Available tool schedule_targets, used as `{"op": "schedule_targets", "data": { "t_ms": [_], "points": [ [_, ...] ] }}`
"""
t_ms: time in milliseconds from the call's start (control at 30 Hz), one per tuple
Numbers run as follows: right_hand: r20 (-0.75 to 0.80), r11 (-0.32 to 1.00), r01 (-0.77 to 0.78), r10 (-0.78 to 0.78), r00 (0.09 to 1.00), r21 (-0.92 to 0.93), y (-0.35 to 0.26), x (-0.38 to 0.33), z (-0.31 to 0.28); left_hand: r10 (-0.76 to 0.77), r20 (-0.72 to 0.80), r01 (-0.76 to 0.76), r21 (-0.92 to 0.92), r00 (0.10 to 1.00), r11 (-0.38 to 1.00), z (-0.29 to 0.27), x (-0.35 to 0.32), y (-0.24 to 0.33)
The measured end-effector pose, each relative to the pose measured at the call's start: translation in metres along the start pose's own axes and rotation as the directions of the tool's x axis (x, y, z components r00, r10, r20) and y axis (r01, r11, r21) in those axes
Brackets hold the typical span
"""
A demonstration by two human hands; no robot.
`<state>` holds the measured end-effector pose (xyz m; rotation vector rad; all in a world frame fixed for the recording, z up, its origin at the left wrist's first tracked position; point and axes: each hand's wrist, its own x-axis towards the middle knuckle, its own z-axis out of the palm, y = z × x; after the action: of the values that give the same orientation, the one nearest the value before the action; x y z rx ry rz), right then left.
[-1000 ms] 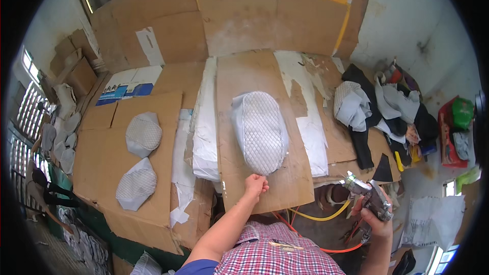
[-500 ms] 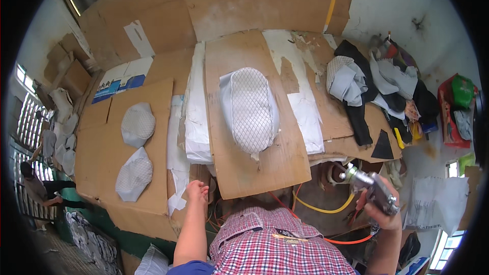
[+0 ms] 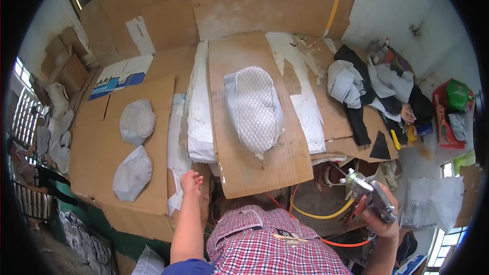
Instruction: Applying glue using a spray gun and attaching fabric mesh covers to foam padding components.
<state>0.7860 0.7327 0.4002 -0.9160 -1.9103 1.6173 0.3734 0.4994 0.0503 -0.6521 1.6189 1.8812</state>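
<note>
The right hand (image 3: 379, 219) is clamped on a spray gun (image 3: 368, 196), the left hand (image 3: 191, 183) is open by the cardboard (image 3: 254, 173), so spraying the quilted seat cover (image 3: 254, 109) likely needs aiming.

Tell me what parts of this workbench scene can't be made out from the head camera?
- Right hand: its fingers wrap the spray gun; whether the trigger is pressed is too small to tell.
- Left hand: seen from behind at the cardboard sheet edge; its fingertips are hidden, so contact is unclear.
- Quilted pad: its underside is hidden.
- Orange hose: its run disappears behind the checked shirt.
</note>
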Motion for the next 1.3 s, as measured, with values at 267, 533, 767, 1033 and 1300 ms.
{"op": "schedule_targets", "data": {
  "t_ms": [267, 533, 767, 1033, 1300],
  "points": [
    [0.052, 0.999, -0.006, 0.009, 0.999, -0.046, 0.009, -0.016, -0.013, -0.115, 0.491, 0.049, 0.144, 0.863, 0.988, 0.145, -0.054, -0.028],
    [0.009, 0.999, 0.013, -0.013, 1.0, -0.035, 0.012, -0.007, -0.008, -0.153, 0.441, 0.073, 0.194, 0.884, 0.978, 0.199, -0.06, -0.036],
    [-0.137, 0.997, 0.067, -0.061, 0.989, 0.037, 0.018, 0.03, 0.034, 0.078, 0.652, 0.158, -0.295, 0.754, 0.942, 0.194, -0.109, 0.045],
    [0.078, 0.994, 0.079, -0.072, 0.994, -0.08, 0.03, 0.06, 0.062, 0.408, 0.302, -0.106, -0.679, 0.861, 0.726, 0.085, -0.059, 0.289],
    [0.146, 0.82, 0.181, -0.12, 0.982, -0.543, 0.065, 0.151, 0.089, 0.38, -0.394, -0.543, -0.679, 0.837, 0.493, -0.068, 0.055, 0.441]
  ]
}}
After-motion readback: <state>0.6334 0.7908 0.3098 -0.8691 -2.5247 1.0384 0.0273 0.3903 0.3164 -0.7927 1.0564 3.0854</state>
